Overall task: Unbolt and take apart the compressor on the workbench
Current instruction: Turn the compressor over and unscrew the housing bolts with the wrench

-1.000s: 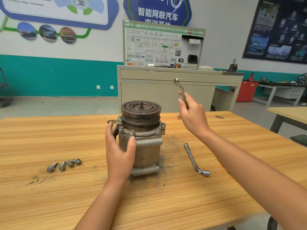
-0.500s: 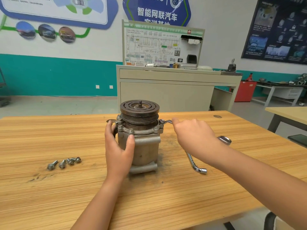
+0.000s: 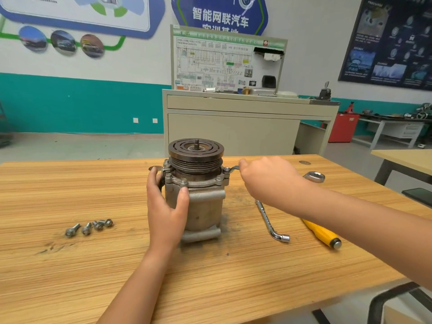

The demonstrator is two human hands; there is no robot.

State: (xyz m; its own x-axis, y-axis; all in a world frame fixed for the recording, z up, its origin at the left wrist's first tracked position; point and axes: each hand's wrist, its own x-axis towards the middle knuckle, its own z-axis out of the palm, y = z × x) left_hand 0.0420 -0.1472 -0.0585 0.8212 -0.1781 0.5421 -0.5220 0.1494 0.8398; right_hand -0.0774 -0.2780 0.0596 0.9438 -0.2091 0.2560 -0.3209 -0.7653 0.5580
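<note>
The grey compressor (image 3: 203,206) stands upright in the middle of the wooden workbench (image 3: 93,265), its dark grooved pulley (image 3: 196,157) on top. My left hand (image 3: 164,206) grips the left side of the housing, thumb across the front. My right hand (image 3: 268,181) holds a ring wrench (image 3: 313,177). One end of the wrench sits on a bolt (image 3: 226,170) at the right of the flange; the other ring end sticks out behind my wrist. Several removed bolts (image 3: 90,228) lie to the left.
An L-shaped socket wrench (image 3: 271,222) and a yellow-handled screwdriver (image 3: 323,236) lie on the bench to the right of the compressor, partly under my right forearm. A washer (image 3: 304,162) lies near the far right edge. A beige cabinet (image 3: 233,122) stands behind the bench.
My right hand came down from the air with the wrench and set its end on the flange bolt at the right. My left hand stayed on the housing.
</note>
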